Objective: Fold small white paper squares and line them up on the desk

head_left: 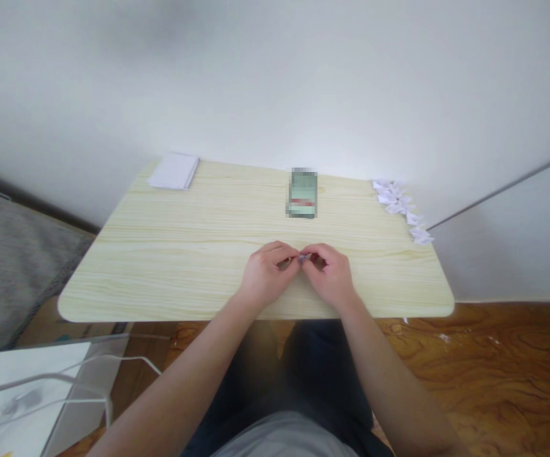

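Note:
My left hand and my right hand meet over the front middle of the light wooden table. Between the fingertips of both hands is a small piece of folded white paper, mostly covered by the fingers. Each thumb and forefinger is closed in a pinch on it. Its exact folded shape is too small to make out. Several folded white paper pieces lie along the table's right edge. At the back left rests a stack of white paper sheets.
A phone-like rectangle, blurred by pixels, lies behind my hands. The white wall borders the table's back edge. Lower left, a white surface carries pale cables. Grey fabric is at the left.

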`<state>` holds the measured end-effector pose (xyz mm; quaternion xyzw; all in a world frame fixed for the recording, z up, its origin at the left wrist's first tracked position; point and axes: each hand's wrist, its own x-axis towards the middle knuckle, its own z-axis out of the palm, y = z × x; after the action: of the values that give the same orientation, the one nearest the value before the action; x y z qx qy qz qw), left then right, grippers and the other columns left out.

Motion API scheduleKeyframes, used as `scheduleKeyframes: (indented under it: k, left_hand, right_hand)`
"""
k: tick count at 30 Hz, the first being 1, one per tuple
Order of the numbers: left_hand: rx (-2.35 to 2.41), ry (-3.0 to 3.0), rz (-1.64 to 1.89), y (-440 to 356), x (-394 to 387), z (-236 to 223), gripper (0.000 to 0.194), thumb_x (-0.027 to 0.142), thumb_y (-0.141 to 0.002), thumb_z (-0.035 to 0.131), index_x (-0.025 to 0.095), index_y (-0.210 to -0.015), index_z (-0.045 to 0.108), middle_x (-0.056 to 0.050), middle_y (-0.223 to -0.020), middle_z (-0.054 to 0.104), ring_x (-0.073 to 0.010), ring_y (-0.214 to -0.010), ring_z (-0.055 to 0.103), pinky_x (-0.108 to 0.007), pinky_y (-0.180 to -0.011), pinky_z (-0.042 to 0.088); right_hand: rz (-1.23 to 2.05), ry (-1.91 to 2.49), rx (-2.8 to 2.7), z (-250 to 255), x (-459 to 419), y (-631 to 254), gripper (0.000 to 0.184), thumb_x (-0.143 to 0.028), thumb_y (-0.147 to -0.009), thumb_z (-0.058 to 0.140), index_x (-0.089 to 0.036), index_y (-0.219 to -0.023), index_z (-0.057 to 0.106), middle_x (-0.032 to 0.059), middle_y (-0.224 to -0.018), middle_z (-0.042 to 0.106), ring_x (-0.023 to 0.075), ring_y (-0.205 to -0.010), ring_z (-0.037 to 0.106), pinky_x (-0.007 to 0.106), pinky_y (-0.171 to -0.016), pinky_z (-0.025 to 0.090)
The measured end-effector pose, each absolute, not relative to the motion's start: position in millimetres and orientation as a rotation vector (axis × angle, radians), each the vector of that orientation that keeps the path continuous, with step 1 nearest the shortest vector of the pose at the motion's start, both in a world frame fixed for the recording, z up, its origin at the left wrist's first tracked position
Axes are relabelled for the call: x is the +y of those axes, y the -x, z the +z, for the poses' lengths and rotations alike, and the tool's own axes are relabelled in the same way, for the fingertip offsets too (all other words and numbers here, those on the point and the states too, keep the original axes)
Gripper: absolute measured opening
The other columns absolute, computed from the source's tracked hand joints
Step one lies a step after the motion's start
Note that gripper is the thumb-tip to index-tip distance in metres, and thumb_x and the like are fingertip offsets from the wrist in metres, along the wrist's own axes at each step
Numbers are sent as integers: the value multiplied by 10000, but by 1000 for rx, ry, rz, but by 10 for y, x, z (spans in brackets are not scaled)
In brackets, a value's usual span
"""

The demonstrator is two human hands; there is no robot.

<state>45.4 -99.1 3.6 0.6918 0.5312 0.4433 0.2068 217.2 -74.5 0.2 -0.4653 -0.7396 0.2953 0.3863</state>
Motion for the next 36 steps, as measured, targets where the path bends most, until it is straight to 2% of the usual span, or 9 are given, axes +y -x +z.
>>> scheduleKeyframes:
  k: [4,11,16,18,24,29,33,36]
  left_hand:
    - [1493,-1914,1213,-449,-989,24,151,149,-882,622,222,-894,752,-40,-912,752,-193,-877,690,-336,-798,554]
    - [1537,-1937,1148,-432,-987,25,131,148,-880,603,212,-897,716,-36,-893,719,-174,-818,654,-304,-717,520]
    - [1578,-2069,1127,-393,-973,45,108,158,-879,621,220,-886,710,-52,-934,714,-233,-954,635,-391,-870,501]
    - [1606,-2075,1116,-378,-974,57,104,166,-886,619,221,-887,707,-57,-956,707,-241,-979,622,-400,-883,490]
    - [1572,-2040,1043,-326,-989,88,146,110,-891,562,210,-901,667,-44,-927,682,-209,-898,604,-351,-791,482]
    - [1518,-1934,1074,-295,-994,104,144,139,-920,526,208,-943,650,-43,-932,662,-186,-855,609,-297,-684,473]
    - [1475,-1895,1142,-301,-996,104,155,123,-921,518,205,-940,648,-39,-931,655,-175,-857,605,-304,-734,488]
    - [1462,-1856,1187,-305,-996,93,143,140,-936,523,203,-932,652,-35,-916,656,-170,-848,605,-314,-758,491]
  right_hand:
    - [738,1230,-1871,-21,-743,-2179,54,-225,-860,651,-247,-861,700,9,-807,704,188,-723,639,325,-678,518]
    - [664,1209,-1919,-25,-743,-2163,37,-239,-856,665,-244,-868,699,16,-822,702,191,-745,637,336,-710,517]
    - [641,1237,-1930,0,-748,-2158,35,-260,-861,668,-243,-833,677,15,-803,700,189,-734,630,331,-698,505]
    - [638,1242,-1929,10,-749,-2156,49,-265,-863,672,-243,-819,671,11,-798,699,185,-729,627,328,-695,498]
    - [641,1246,-1915,15,-748,-2150,63,-255,-856,677,-241,-799,657,5,-779,687,181,-714,616,325,-683,483]
    - [680,1243,-1888,28,-749,-2156,25,-240,-864,657,-243,-841,667,8,-815,697,181,-712,623,321,-673,497]
    - [708,1101,-1963,47,-749,-2159,223,-124,-864,597,-273,-972,723,20,-983,741,205,-900,677,354,-846,540]
    - [703,1037,-1991,35,-750,-2153,270,-101,-827,630,-292,-983,741,20,-1055,745,223,-1021,680,382,-944,540]
